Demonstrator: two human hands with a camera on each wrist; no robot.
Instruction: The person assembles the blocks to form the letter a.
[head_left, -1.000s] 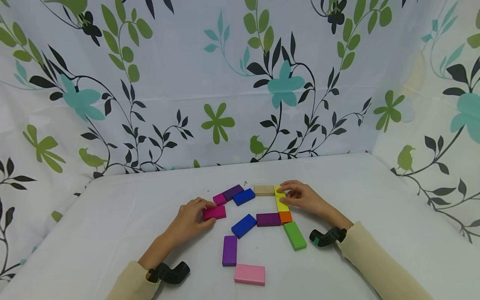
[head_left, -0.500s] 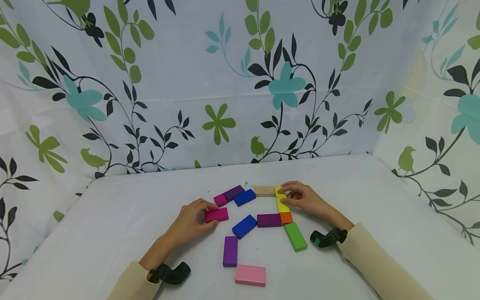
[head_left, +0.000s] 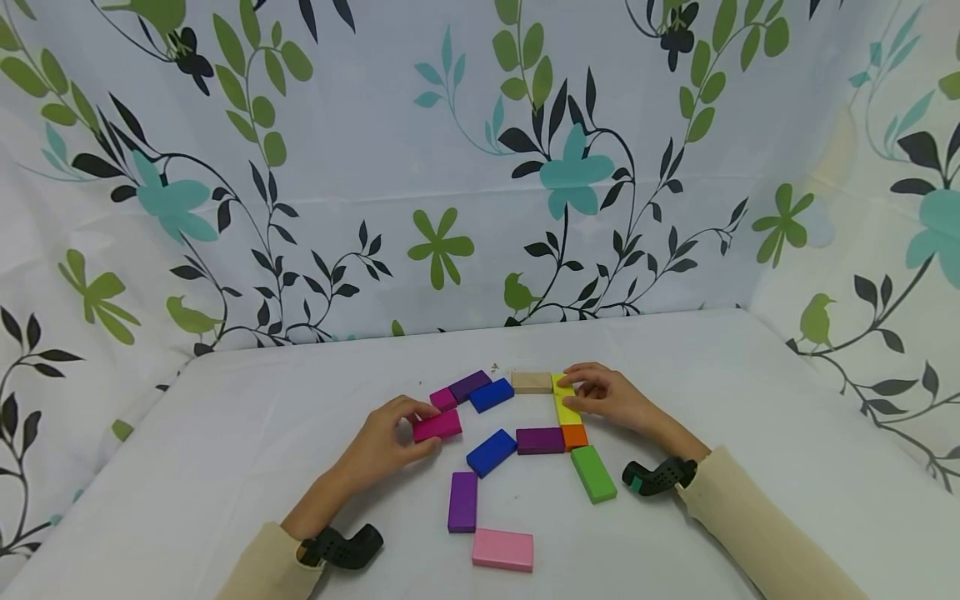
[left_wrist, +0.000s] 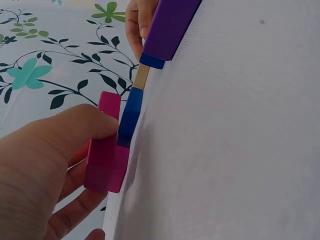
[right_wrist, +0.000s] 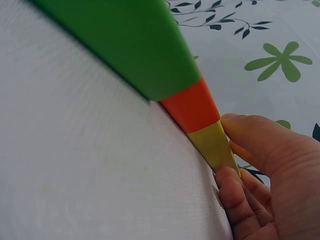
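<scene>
My left hand [head_left: 386, 437] pinches a magenta block [head_left: 438, 426] between thumb and fingers, close in front of a smaller magenta block [head_left: 443, 399]. In the left wrist view, the thumb lies along the held magenta block [left_wrist: 102, 145], with fingers behind it. At the right, my right hand [head_left: 611, 397] holds the yellow block [head_left: 567, 410], its thumb and fingers at the block's sides. The right wrist view shows the yellow block [right_wrist: 215, 145] end to end with an orange block [right_wrist: 192, 107]. A wooden block [head_left: 532, 382] sits left of the yellow end.
A purple block [head_left: 470, 385] and a blue block [head_left: 492, 395] lie at the back. Nearer are another blue block [head_left: 491, 453], a dark purple block [head_left: 540, 441], a green block [head_left: 594, 474], an upright-lying purple block [head_left: 462, 502] and a pink block [head_left: 502, 550]. Patterned cloth [head_left: 337, 192] hangs behind.
My left hand has shifted the magenta block slightly right and tilted it a little, bringing it closer to the small magenta block. The right hand has stayed at the yellow block.
</scene>
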